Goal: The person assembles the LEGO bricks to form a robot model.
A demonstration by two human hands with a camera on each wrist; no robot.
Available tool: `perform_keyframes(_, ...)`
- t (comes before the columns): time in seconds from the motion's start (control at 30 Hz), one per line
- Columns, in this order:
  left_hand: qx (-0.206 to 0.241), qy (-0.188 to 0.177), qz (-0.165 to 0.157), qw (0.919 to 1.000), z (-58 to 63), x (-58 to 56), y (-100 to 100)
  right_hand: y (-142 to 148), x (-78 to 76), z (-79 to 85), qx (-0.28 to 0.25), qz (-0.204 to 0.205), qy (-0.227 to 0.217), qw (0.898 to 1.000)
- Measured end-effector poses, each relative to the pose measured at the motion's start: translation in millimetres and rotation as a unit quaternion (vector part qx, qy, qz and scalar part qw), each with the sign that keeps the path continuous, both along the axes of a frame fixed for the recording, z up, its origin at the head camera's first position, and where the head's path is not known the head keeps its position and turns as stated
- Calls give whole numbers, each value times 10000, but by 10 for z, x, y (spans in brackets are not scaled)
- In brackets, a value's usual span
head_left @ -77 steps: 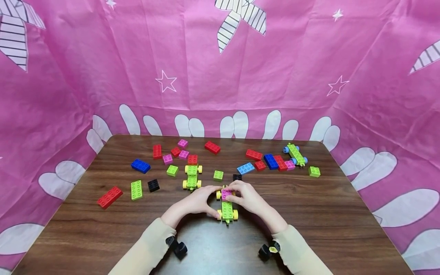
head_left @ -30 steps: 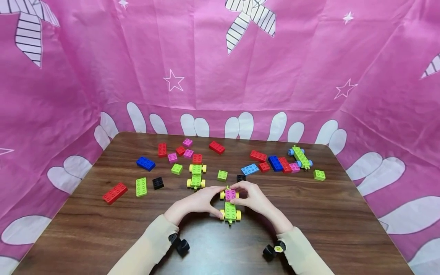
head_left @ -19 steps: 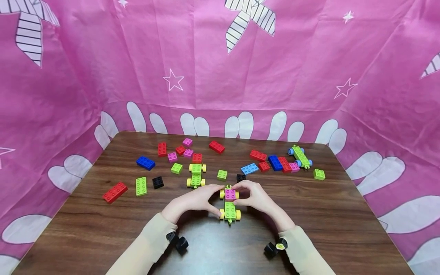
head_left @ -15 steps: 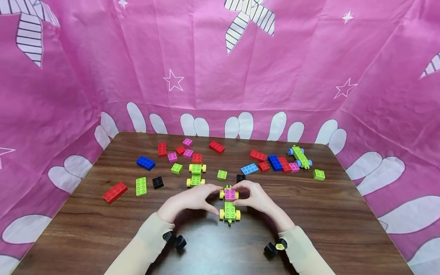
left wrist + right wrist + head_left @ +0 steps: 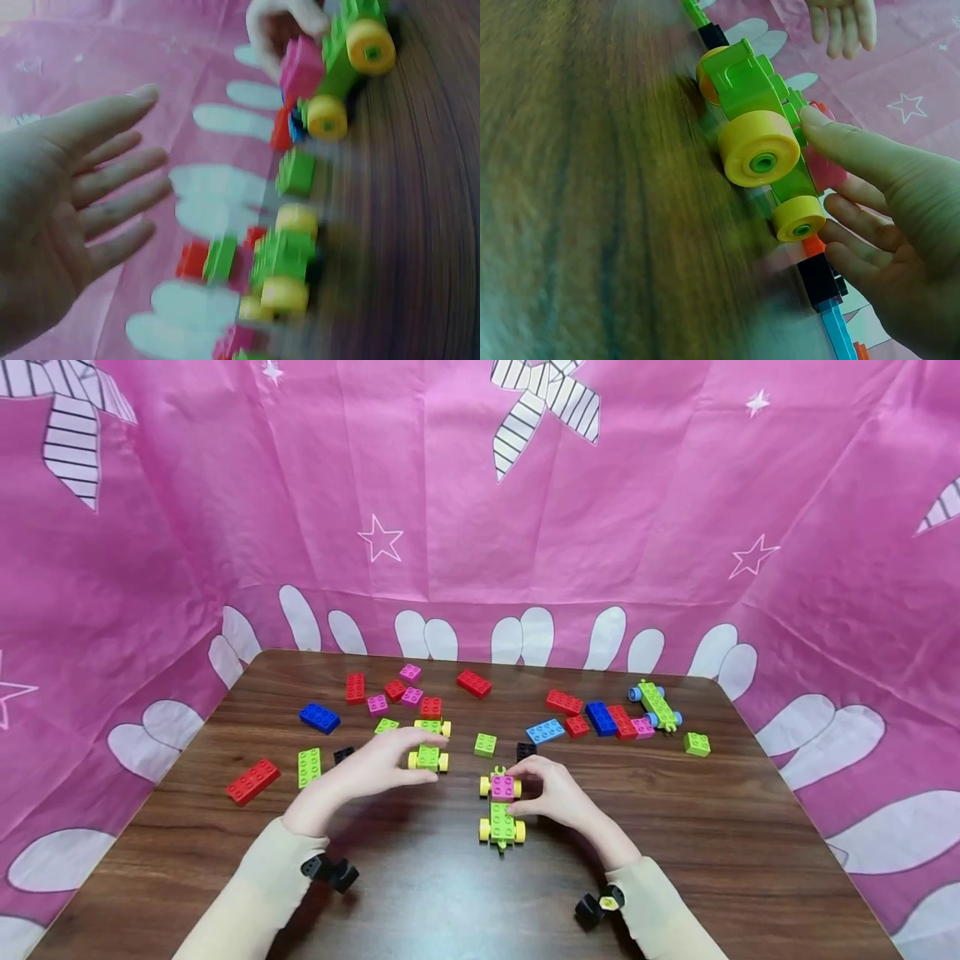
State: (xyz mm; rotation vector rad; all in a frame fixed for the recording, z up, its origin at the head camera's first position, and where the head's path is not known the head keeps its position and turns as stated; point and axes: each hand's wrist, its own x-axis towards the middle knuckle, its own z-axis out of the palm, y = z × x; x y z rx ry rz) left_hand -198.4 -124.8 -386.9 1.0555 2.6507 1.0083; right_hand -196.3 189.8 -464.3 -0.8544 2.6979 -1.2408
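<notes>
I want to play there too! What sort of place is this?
Probably an indoor play spot: pink printed cloth hangs around a brown woodgrain table, which holds scattered colourful studded plastic bricks and a lime-green plastic car base with yellow wheels.

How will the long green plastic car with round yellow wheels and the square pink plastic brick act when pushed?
The green car would probably roll lengthwise on its yellow wheels. It looks stiff and likely light, being chunky moulded plastic. Tipping seems unlikely: the wheels stick out on both sides, and the pink brick adds just one layer.
</notes>
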Motion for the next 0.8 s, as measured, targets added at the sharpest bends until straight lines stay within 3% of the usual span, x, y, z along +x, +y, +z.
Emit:
perform_keyframes(0.27,366,574,611,9958,-70,-76,-514,4,7,-8,110,31,52,9999)
perform_keyframes(0.57,255,648,1140,9910,-229,-137,-1030,3,11,-9,151,-23,-2,9999)
perform_keyframes(0.8,-50,595,1497,9869,-365,-120,-1306,-11,17,7,123,-80,-65,9999)
